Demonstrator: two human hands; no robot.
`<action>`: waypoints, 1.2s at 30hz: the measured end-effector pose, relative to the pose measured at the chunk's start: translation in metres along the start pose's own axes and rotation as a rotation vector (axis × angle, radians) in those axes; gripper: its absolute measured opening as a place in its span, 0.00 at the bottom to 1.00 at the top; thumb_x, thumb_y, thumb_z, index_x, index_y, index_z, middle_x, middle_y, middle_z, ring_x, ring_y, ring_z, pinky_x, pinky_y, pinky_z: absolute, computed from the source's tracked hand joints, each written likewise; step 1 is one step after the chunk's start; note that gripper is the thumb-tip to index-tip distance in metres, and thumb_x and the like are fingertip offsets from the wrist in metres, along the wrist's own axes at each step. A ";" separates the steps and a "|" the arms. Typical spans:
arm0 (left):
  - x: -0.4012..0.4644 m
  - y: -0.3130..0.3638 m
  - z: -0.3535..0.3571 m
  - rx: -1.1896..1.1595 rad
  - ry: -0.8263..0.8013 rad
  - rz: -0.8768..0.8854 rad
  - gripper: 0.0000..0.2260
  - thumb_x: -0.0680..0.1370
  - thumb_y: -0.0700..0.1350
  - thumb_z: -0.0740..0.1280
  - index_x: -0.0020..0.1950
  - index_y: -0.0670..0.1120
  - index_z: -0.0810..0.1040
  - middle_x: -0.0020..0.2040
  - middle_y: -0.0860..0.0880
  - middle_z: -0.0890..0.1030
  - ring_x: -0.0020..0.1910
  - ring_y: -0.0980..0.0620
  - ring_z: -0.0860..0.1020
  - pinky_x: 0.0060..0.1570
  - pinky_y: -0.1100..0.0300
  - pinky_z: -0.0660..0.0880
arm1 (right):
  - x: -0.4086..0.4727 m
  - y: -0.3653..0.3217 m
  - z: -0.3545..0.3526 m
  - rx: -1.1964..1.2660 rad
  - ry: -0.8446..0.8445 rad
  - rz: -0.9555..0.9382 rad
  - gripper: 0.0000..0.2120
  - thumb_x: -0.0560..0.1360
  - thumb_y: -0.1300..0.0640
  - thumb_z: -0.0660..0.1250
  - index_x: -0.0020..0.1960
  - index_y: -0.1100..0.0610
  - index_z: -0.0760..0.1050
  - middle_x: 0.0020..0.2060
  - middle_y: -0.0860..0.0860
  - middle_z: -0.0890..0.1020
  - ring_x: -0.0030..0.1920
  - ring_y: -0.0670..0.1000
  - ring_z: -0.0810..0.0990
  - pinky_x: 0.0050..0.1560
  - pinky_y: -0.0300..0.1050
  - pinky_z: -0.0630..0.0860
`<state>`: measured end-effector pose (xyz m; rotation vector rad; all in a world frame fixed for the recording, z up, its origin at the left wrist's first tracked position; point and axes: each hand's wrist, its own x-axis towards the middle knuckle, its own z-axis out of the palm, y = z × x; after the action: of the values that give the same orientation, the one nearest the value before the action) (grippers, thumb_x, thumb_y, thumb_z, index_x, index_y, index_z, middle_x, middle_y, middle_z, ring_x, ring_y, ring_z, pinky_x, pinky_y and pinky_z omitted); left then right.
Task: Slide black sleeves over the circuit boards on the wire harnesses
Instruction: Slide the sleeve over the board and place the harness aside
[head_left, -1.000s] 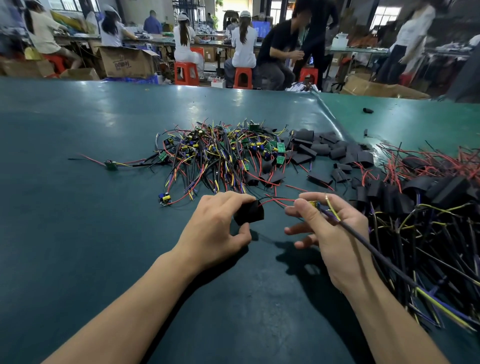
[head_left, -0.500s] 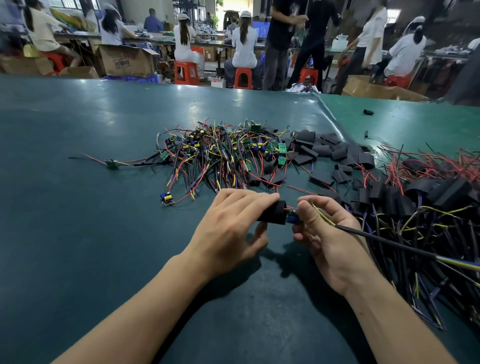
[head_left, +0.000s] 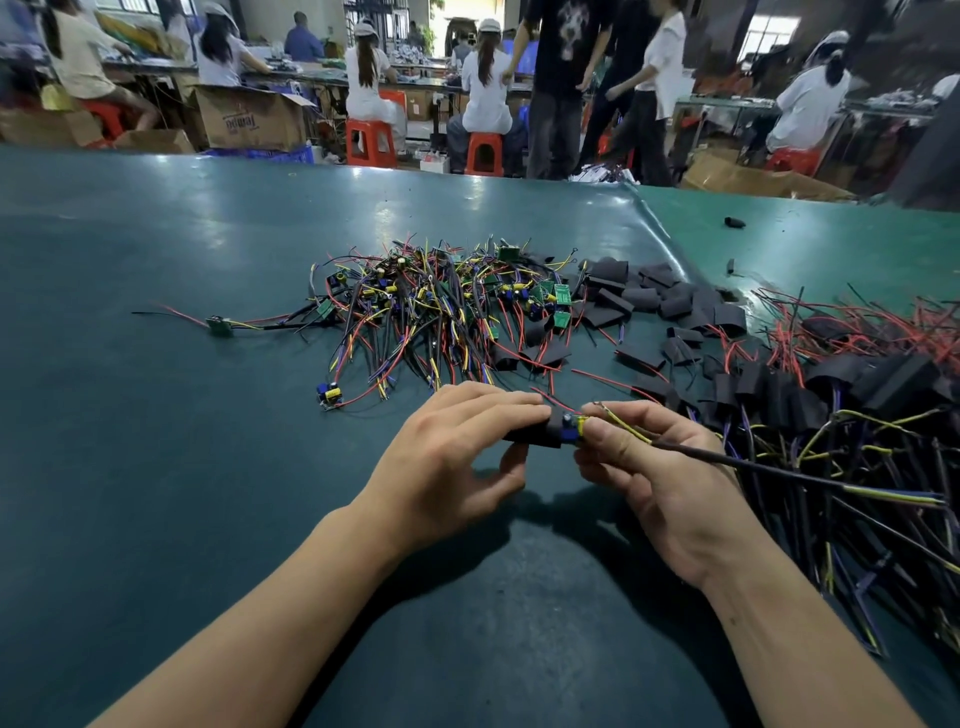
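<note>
My left hand (head_left: 447, 462) pinches a black sleeve (head_left: 545, 434) between fingers and thumb, just above the green table (head_left: 156, 441). The sleeve sits partly over a small circuit board (head_left: 576, 428), whose blue and yellow parts still show at its right end. My right hand (head_left: 654, 467) pinches that board end and its wire harness (head_left: 753, 462), which trails right as a dark cable. Behind lies a tangle of bare harnesses (head_left: 431, 306) with green boards. Loose black sleeves (head_left: 649, 306) lie to its right.
A heap of sleeved harnesses (head_left: 857, 405) with red, yellow and blue wires fills the right side. One single harness (head_left: 223, 325) lies apart at the left. A table seam (head_left: 665, 239) runs at the back right. People sit and walk beyond the far edge.
My hands came together: the sleeve in my left hand met the board in my right and now covers part of it. Both hands moved slightly right.
</note>
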<state>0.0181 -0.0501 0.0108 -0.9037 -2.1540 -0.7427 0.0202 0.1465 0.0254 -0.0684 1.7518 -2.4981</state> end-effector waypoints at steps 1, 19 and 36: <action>0.000 0.000 0.001 -0.029 0.003 0.006 0.14 0.70 0.33 0.74 0.55 0.37 0.83 0.54 0.46 0.84 0.50 0.45 0.82 0.51 0.50 0.78 | 0.000 0.000 0.001 -0.009 0.002 0.009 0.08 0.62 0.62 0.73 0.41 0.61 0.83 0.36 0.58 0.84 0.31 0.51 0.82 0.32 0.39 0.79; -0.002 0.007 0.011 -0.444 0.093 -0.297 0.12 0.73 0.39 0.74 0.56 0.41 0.82 0.54 0.49 0.84 0.54 0.54 0.82 0.56 0.59 0.78 | 0.001 0.007 0.001 -0.145 0.023 -0.153 0.14 0.63 0.56 0.75 0.44 0.62 0.78 0.33 0.58 0.84 0.31 0.53 0.83 0.31 0.40 0.78; -0.004 0.005 0.009 -0.375 0.080 -0.222 0.15 0.70 0.32 0.75 0.56 0.38 0.81 0.52 0.48 0.84 0.52 0.55 0.83 0.55 0.58 0.79 | -0.001 0.009 0.002 -0.329 -0.053 -0.187 0.04 0.71 0.56 0.73 0.44 0.56 0.81 0.38 0.55 0.85 0.37 0.53 0.85 0.31 0.38 0.77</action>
<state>0.0212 -0.0423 0.0036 -0.8070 -2.1006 -1.3034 0.0215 0.1418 0.0172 -0.3315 2.2068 -2.2690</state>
